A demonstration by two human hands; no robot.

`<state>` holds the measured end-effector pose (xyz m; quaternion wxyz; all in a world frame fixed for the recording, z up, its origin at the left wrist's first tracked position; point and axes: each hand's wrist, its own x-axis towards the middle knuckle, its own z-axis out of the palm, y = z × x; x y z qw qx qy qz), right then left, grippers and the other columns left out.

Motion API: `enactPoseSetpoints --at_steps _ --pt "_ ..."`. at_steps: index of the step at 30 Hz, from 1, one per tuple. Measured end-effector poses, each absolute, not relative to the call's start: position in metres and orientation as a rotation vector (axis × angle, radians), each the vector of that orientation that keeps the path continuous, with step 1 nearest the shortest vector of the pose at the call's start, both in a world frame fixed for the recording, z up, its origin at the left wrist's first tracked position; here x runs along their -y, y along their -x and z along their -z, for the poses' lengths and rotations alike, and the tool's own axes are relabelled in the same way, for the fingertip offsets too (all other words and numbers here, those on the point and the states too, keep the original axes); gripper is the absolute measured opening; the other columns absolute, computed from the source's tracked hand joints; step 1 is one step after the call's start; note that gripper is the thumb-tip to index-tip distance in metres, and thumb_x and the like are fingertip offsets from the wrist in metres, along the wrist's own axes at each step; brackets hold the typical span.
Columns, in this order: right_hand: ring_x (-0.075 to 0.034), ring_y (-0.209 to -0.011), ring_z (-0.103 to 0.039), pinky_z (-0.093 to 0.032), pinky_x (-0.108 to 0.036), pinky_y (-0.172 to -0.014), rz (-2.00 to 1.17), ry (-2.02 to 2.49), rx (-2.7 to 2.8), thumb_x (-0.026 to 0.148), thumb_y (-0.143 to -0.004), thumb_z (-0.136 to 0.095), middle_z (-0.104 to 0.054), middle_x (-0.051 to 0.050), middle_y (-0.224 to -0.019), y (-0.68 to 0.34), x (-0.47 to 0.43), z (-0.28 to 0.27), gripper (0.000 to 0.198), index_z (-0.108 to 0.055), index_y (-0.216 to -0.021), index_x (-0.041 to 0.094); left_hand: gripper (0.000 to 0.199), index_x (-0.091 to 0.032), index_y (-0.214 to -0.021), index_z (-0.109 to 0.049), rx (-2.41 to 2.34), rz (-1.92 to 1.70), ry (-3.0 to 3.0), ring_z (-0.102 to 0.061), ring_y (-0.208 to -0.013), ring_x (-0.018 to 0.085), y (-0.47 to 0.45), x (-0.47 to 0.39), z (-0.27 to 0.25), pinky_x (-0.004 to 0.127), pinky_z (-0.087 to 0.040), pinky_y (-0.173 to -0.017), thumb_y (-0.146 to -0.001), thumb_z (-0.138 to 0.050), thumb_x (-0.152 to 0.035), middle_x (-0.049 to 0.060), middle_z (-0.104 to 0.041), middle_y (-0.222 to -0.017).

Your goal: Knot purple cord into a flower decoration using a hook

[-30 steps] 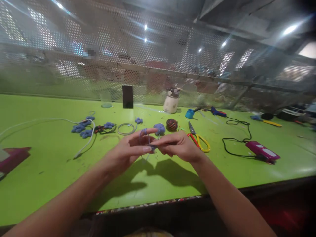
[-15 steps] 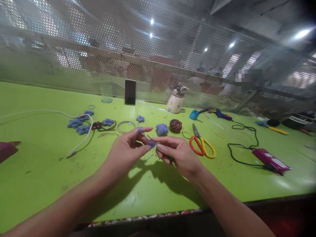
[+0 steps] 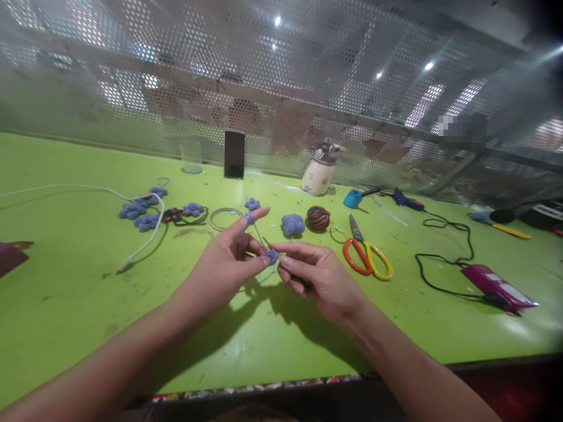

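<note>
My left hand [image 3: 229, 255] pinches a small piece of blue-purple crochet [image 3: 273, 255] between thumb and fingers. Its index finger is raised, with blue-purple yarn [image 3: 249, 218] looped around it and running down to the piece. My right hand [image 3: 314, 271] closes around a crochet hook [image 3: 266, 241], whose thin tip shows at the piece; most of the handle is hidden in the palm. A loose yarn tail hangs below the fingers. Just beyond my hands lie a blue-purple yarn ball [image 3: 292, 224] and a dark multicoloured yarn ball [image 3: 318, 218].
Scissors [image 3: 368, 257] with red and yellow handles lie right of my hands. Crocheted flowers [image 3: 147, 221], a white cable [image 3: 153, 239] and a ring [image 3: 219, 218] are leftward. Behind stand a phone [image 3: 234, 155] and a bottle [image 3: 318, 174]. A magenta device [image 3: 495, 286] lies right.
My left index finger has lifted, and the yarn now stretches in a taut line from it to the crochet piece. The view has tilted slightly; the table things stay put.
</note>
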<state>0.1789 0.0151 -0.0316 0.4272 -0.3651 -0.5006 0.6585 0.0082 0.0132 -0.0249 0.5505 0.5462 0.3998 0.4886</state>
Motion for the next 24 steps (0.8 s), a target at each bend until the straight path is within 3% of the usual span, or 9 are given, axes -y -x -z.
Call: enactPoseSetpoints --at_steps 5,16,24 --pt "-0.004 -0.043 -0.042 -0.027 -0.02 -0.042 -1.62 0.952 1.29 0.023 -0.072 -0.071 -0.057 0.001 -0.056 -0.1796 -0.0162 0.0302 0.025 -0.074 -0.095 0.015 0.077 -0.025 -0.142 -0.035 -1.0 -1.118 -1.373 -0.057 -0.069 0.015 -0.0072 -0.0122 0.0237 0.028 -0.045 -0.066 -0.072 -0.068 -0.02 -0.002 -0.059 -0.07" --pt "-0.004 -0.043 -0.041 -0.026 -0.02 -0.042 -1.657 0.998 1.253 0.023 -0.071 -0.071 -0.057 0.002 -0.055 -0.1774 -0.0155 0.0316 0.026 -0.073 -0.095 0.015 0.056 -0.018 -0.128 -0.053 -1.124 -1.008 -1.54 -0.051 -0.064 0.014 -0.0039 -0.0149 0.0271 0.029 -0.042 -0.064 -0.074 -0.064 -0.024 -0.002 -0.056 -0.067" --pt "-0.004 -0.042 -0.042 -0.027 -0.019 -0.042 -1.681 0.987 1.248 0.024 -0.071 -0.072 -0.058 0.002 -0.057 -0.1774 -0.0157 0.0326 0.027 -0.072 -0.096 0.015 0.06 -0.02 -0.129 -0.052 -1.083 -1.009 -1.437 -0.051 -0.064 0.013 -0.0021 -0.0142 0.0253 0.028 -0.04 -0.063 -0.071 -0.067 -0.021 -0.004 -0.055 -0.065"
